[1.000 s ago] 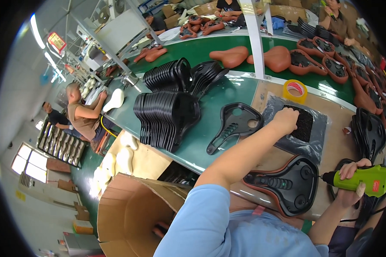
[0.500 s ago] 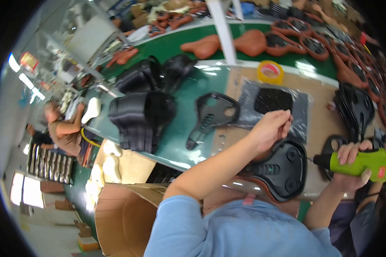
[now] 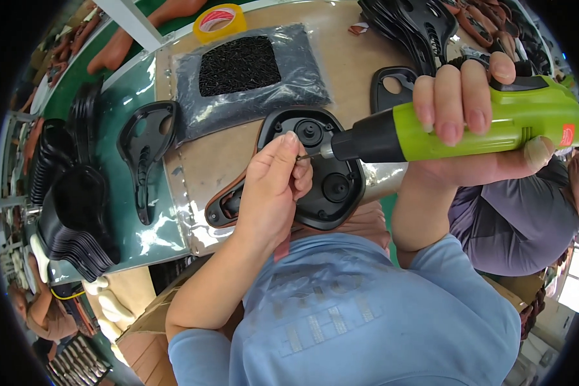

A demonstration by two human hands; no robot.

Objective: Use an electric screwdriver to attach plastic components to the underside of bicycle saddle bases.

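Observation:
My right hand is wrapped round a lime-green electric screwdriver with a black nose, held level and pointing left. At the bit, the fingertips of my left hand pinch a tiny dark piece that looks like a screw, mostly hidden by the fingers. Beneath both lies a black plastic bicycle saddle base, seated in a brown cover at the table's near edge. Past it is a clear plastic bag with a heap of small black screws showing.
A yellow tape roll stands behind the bag. One loose saddle base lies left, beside nested black stacks; another stack stands far right. A cardboard box is lower left. People sit at both sides.
My view has swung right and closer to the saddle base. The screwdriver has turned level and come to my left fingertips, its bit now meeting them above the base.

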